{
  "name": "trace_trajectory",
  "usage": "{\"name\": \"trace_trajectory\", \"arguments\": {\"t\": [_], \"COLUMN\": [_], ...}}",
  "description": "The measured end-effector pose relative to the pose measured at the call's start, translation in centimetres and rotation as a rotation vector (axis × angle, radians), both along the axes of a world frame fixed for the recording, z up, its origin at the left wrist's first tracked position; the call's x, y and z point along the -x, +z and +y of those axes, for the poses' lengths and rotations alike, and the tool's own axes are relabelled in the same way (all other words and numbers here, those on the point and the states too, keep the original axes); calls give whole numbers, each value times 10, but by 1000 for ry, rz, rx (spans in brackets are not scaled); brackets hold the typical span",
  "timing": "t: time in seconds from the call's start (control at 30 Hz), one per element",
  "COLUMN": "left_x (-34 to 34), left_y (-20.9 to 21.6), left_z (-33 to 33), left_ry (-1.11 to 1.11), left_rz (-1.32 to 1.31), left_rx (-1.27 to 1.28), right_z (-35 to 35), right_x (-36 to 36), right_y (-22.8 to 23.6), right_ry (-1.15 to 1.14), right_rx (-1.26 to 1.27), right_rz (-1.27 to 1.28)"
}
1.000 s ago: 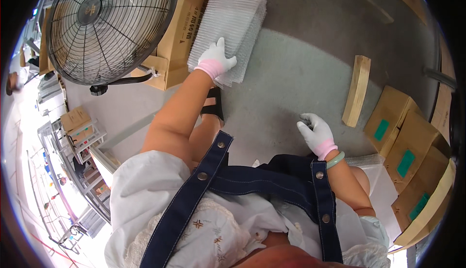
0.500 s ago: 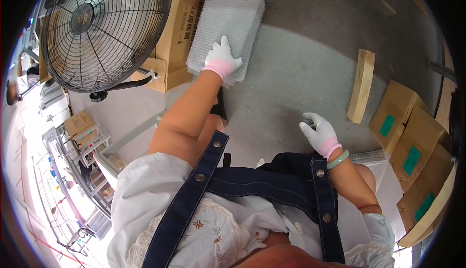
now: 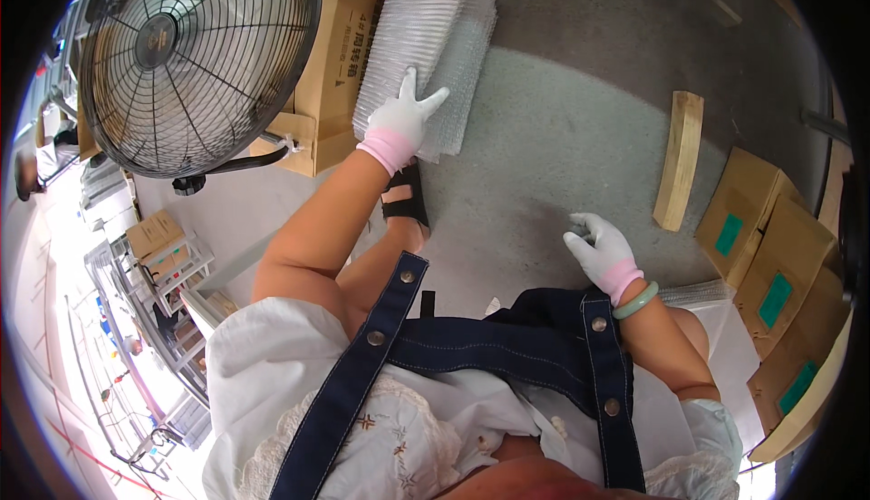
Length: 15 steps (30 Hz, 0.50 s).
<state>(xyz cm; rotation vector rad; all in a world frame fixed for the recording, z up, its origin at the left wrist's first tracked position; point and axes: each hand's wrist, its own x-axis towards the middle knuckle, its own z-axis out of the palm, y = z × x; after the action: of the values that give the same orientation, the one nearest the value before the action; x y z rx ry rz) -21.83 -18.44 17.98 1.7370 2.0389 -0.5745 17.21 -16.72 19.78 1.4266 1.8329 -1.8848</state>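
My left hand (image 3: 399, 118), in a white glove with a pink cuff, rests on a stack of clear bubble wrap sheets (image 3: 460, 83) at the far left of centre. Its thumb and a forefinger are stretched apart, and the palm lies on the top sheet (image 3: 412, 24). That sheet sits askew over the others, baring their right side. My right hand (image 3: 600, 251), gloved the same way, hangs over the floor right of centre. Its fingers are loosely curved and apart from the thumb, with nothing in them. A green bangle (image 3: 636, 301) circles that wrist.
A large black fan (image 3: 195, 65) stands at the left, beside an upright cardboard box (image 3: 333, 56). A wooden block (image 3: 678, 160) lies on the grey floor (image 3: 553, 120) to the right. Several cartons with green labels (image 3: 770, 260) line the right edge. Shelving (image 3: 186, 274) stands at the left.
My left hand has moved slightly left and towards me, and the top bubble wrap sheet has shifted left, swinging off the sheets beneath. My right hand has barely moved. My sandalled foot now shows.
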Motion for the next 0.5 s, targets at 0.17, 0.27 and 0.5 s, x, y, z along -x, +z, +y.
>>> {"name": "trace_trajectory", "arguments": {"t": [0.17,0.27,0.5], "left_x": [-13,-23,-39], "left_y": [8,-13,-15], "left_z": [12,10,12], "left_ry": [25,123,187], "left_rz": [56,113,148], "left_rx": [71,-4,10], "right_z": [0,-3,-4], "right_x": [0,-1,-3], "right_y": [5,2,5], "right_ry": [16,-1,-38], "right_rx": [16,24,48], "right_rz": [-7,20,1]}}
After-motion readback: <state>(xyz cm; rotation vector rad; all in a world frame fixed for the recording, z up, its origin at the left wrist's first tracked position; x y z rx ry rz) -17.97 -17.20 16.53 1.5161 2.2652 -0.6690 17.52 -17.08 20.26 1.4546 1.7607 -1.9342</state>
